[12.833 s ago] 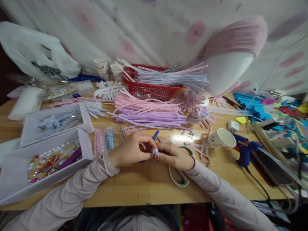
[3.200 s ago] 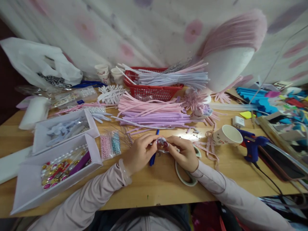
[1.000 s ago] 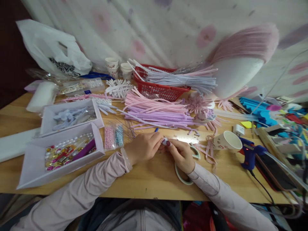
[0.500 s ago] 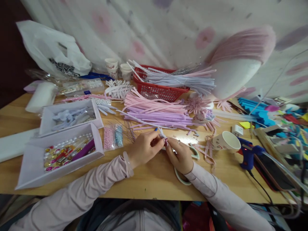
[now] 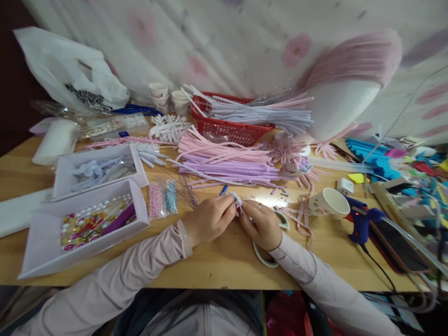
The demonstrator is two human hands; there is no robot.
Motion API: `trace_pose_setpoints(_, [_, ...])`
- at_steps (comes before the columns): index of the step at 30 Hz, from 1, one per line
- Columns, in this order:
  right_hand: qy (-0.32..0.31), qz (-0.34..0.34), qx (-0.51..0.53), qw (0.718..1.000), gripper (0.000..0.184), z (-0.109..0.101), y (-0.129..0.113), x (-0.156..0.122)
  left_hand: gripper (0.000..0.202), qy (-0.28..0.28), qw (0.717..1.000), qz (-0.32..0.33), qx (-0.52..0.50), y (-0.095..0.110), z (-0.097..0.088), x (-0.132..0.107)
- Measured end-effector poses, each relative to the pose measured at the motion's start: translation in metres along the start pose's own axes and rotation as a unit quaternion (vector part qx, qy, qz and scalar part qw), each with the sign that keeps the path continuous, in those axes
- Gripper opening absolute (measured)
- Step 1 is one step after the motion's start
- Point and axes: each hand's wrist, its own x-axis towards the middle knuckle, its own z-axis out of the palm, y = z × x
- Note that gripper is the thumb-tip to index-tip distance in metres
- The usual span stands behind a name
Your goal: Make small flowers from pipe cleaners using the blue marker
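My left hand (image 5: 209,218) and my right hand (image 5: 259,223) meet over the wooden table (image 5: 217,263), both pinching a small white and red ornament (image 5: 237,202) between the fingertips. A blue pen (image 5: 223,190) pokes out just behind my left fingers. Under my right wrist lie pale green scissors (image 5: 263,255). A ring shows on one right finger. Both sleeves are pale pink.
Pink and lilac pipe cleaners (image 5: 224,161) are heaped behind the hands, before a red basket (image 5: 229,128). White trays of gems (image 5: 82,228) and bows (image 5: 100,170) sit left, bead packets (image 5: 161,198) between. A paper cup (image 5: 324,203), a blue glue gun (image 5: 360,219) and a phone (image 5: 392,242) lie right.
The hands stay together on the small ornament; the fingers have turned it slightly. The view has shifted a little.
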Motion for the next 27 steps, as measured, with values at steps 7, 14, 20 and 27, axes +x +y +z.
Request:
trace_pose_setpoints(7, [0.002, -0.02, 0.007, 1.0, 0.026, -0.0007, -0.0011, -0.0003, 0.02, 0.011, 0.999, 0.009, 0.032, -0.0036, -0.0001, 0.0001])
trace_pose_setpoints(14, [-0.027, 0.093, 0.1, 0.99, 0.017, -0.0024, -0.0079, 0.0004, 0.016, 0.027, 0.977, 0.092, 0.19, -0.0037, 0.0007, -0.0008])
trace_pose_setpoints(20, [-0.008, 0.092, 0.086, 0.992, 0.016, 0.0013, -0.008, 0.0, 0.015, 0.035, 0.965, 0.121, 0.231, -0.0039, 0.001, -0.0003])
trace_pose_setpoints(27, [-0.008, 0.049, 0.011, 0.999, 0.013, 0.0021, -0.0056, 0.0009, 0.018, 0.018, 0.991, 0.032, 0.128, 0.0002, -0.002, 0.0005])
